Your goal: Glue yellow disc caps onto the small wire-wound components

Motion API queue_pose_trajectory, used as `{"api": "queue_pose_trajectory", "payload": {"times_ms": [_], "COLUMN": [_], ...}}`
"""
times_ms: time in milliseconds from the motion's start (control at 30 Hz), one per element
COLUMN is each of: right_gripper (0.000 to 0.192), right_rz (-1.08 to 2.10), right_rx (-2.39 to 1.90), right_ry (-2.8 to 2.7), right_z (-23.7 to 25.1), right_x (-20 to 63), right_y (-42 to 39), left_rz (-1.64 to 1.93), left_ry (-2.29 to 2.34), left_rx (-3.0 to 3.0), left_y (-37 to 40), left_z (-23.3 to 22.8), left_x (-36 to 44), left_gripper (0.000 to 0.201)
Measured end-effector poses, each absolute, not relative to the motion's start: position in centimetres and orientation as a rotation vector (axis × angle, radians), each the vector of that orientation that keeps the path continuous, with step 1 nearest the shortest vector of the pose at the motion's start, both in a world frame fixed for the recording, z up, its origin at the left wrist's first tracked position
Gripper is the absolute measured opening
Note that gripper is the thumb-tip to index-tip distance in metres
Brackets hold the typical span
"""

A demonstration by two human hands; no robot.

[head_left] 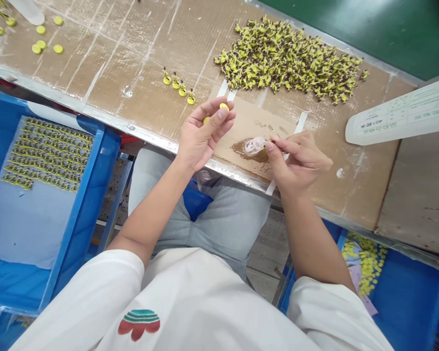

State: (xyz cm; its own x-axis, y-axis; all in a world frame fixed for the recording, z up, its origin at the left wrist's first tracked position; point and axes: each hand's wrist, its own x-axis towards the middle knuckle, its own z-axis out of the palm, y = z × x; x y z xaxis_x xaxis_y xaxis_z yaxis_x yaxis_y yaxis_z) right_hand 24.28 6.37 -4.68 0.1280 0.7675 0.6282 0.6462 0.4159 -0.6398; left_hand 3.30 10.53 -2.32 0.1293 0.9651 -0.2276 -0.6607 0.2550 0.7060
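Between the thumb and fingertips of my left hand [207,129] is a yellow disc base [224,106], and a second yellow disc [206,120] shows in the palm. My right hand [298,158] pinches a small figurine, mostly hidden by the fingers, at the rim of a clear little cup [255,146]. The cup rests in a brown wet patch on a cardboard sheet [237,124] taped to the bench. Left of my hands, several figurines on yellow bases [182,90] stand in a short row.
A large heap of loose figurines [289,61] lies at the back. At right a white bottle [398,112] lies across the view. Blue bins hold rows of figurines [51,151] at left and yellow discs [371,263] at lower right. More discs [58,49] lie at upper left.
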Motion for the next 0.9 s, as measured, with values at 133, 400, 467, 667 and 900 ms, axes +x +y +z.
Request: {"api": "queue_pose_trajectory", "payload": {"times_ms": [133, 400, 467, 667, 900], "right_gripper": [0.021, 0.019, 0.018, 0.018, 0.017], "right_rz": [0.159, 0.423, 0.526, 0.915, 0.997], "right_rx": [-1.329, -1.207, -1.192, -1.203, -1.240], "right_ry": [-1.576, -1.222, -1.074, -0.902, -0.835], "right_z": [-4.5, -4.5, -4.5, -2.2, 1.0], "right_x": [24.2, 23.9, 24.3, 25.2, 22.5], "right_y": [6.3, 6.5, 6.7, 5.9, 3.7], "left_rz": [1.246, 1.256, 1.256, 1.257, 1.210], "left_ry": [0.757, 0.747, 0.760, 0.756, 0.766], "left_rx": [0.428, 0.410, 0.421, 0.375, 0.363], "left_y": [10.5, 10.1, 9.9, 9.0, 5.7], "left_z": [-2.1, -1.9, -1.9, -1.1, 0.8], "left_x": [3.3, 3.3, 3.3, 3.3, 4.1], "left_gripper": [0.031, 0.032, 0.031, 0.029, 0.022]}}
